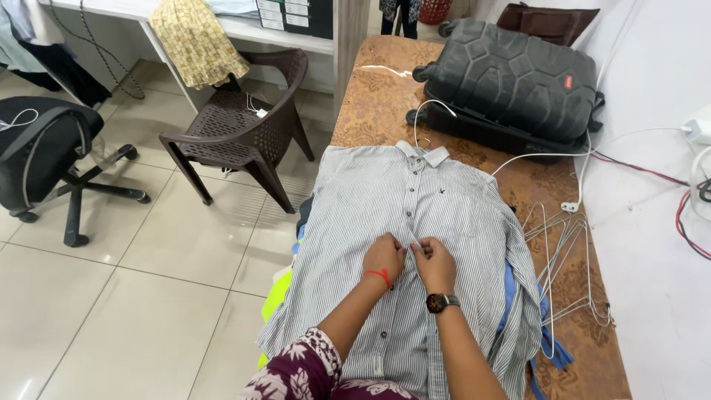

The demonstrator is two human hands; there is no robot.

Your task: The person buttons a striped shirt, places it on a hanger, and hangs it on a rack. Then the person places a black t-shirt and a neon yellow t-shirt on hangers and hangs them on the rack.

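A grey striped button-up shirt (400, 200) lies flat, front up, on a brown patterned table (378, 104), collar pointing away from me. My left hand (384, 259), with a red thread at the wrist, pinches the shirt's button placket near its middle. Right beside it, my right hand (433, 263), with a dark watch on the wrist, pinches the same placket. The fingertips of both hands meet at one button. Other garments, blue and yellow-green, stick out from under the shirt.
A black hard-shell suitcase (511, 78) lies at the table's far end. Several white wire hangers (566, 259) and white cables lie to the right of the shirt. A brown plastic chair (241, 122) and a black office chair (44, 148) stand on the tiled floor to the left.
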